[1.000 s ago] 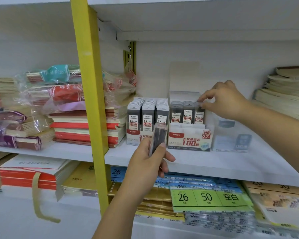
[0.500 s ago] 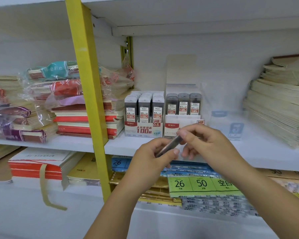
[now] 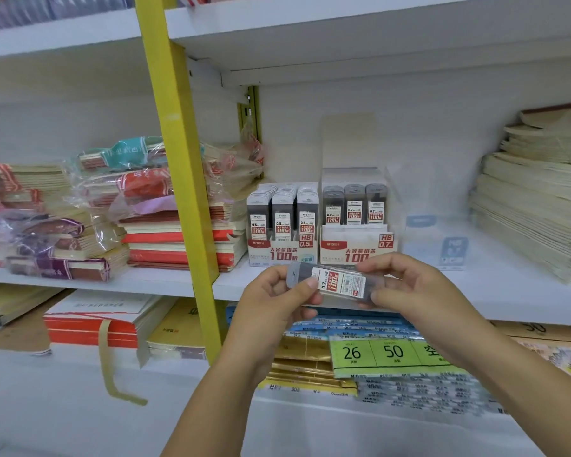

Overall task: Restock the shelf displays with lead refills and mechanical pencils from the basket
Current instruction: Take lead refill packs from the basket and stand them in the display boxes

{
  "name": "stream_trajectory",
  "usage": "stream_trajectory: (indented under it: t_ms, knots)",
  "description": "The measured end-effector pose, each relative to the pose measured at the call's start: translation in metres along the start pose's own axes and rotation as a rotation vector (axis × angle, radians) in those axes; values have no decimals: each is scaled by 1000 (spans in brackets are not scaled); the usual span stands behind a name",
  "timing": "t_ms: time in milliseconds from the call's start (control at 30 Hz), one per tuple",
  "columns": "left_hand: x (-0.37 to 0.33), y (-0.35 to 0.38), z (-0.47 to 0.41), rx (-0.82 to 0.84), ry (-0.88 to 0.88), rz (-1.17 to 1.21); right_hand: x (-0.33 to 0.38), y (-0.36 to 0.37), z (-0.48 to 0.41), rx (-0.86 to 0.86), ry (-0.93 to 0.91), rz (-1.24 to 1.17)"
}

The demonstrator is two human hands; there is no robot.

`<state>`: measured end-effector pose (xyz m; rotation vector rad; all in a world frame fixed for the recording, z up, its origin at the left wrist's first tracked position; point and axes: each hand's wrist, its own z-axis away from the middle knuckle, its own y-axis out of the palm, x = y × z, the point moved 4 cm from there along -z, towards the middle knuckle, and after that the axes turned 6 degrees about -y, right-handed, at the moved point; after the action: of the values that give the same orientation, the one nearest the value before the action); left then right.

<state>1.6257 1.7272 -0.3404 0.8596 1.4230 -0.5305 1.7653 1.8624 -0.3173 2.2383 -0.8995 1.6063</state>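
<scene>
A dark lead refill case [image 3: 335,282] marked 0.7 lies sideways in front of the middle shelf, label facing me. My left hand [image 3: 274,301] pinches its left end and my right hand [image 3: 412,291] pinches its right end. Behind it on the shelf stand two display boxes: the HB 0.5 box [image 3: 282,250], packed with refill cases, and the HB 0.7 box [image 3: 356,250], with only a front row of three cases. A clear plastic display [image 3: 439,245] stands to the right of them. No basket is in view.
A yellow shelf upright [image 3: 178,179] runs down just left of the displays. Bagged notebooks [image 3: 122,192] are piled on the left, tan paper stacks [image 3: 538,206] on the right. The lower shelf holds green label packs [image 3: 393,354] and books [image 3: 96,321].
My right hand left the 0.7 box and came down to the case in my left hand. The case turned from upright to sideways, now held at both ends.
</scene>
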Motion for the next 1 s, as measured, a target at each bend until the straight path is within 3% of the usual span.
stream_trajectory:
  t_ms: [233, 367, 500, 600, 767, 1000]
  knots:
    - [-9, 3, -3, 29, 122, -139, 22, 14, -6, 54, -211, 445]
    - [-16, 10, -10, -33, 244, -231, 40, 19, -23, 180, -302, 537]
    - [-24, 11, -16, -301, 545, -757, 83, -25, -60, -85, -430, 534]
    - [-21, 12, -24, -381, 651, -1030, 106, -53, -89, -211, -519, 714]
    - [-5, 7, -36, -347, 638, -1132, 95, -60, -124, -130, -462, 1055]
    - [1, 6, -41, -344, 638, -1133, 72, -66, -144, -22, -331, 1109]
